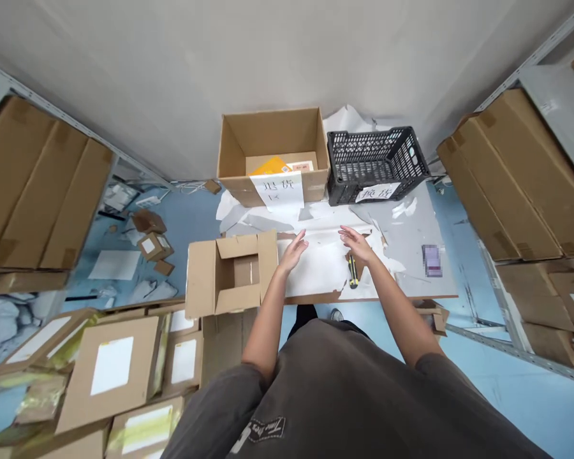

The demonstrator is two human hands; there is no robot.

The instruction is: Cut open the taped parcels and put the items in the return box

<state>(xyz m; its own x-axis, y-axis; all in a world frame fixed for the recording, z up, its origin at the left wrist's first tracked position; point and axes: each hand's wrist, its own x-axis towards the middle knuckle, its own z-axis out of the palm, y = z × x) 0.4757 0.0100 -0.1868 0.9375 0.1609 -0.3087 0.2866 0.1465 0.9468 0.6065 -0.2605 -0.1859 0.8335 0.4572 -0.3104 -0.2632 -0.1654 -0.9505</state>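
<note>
My left hand [293, 250] hovers over the worktable [411, 255] with fingers spread and nothing in it, just right of an opened small cardboard box [232, 273] whose flaps stand out. My right hand [358, 245] is also open and empty, fingers stretched over torn white paper [316, 264]. A yellow-and-black utility knife [353, 271] lies on the paper right below my right hand.
At the table's back stand a large open carton [272, 153] with a handwritten label and a yellow packet inside, and a black plastic crate [375, 162]. Shelves with big cartons flank both sides. Several flat labelled parcels [110, 370] pile at lower left on the blue floor.
</note>
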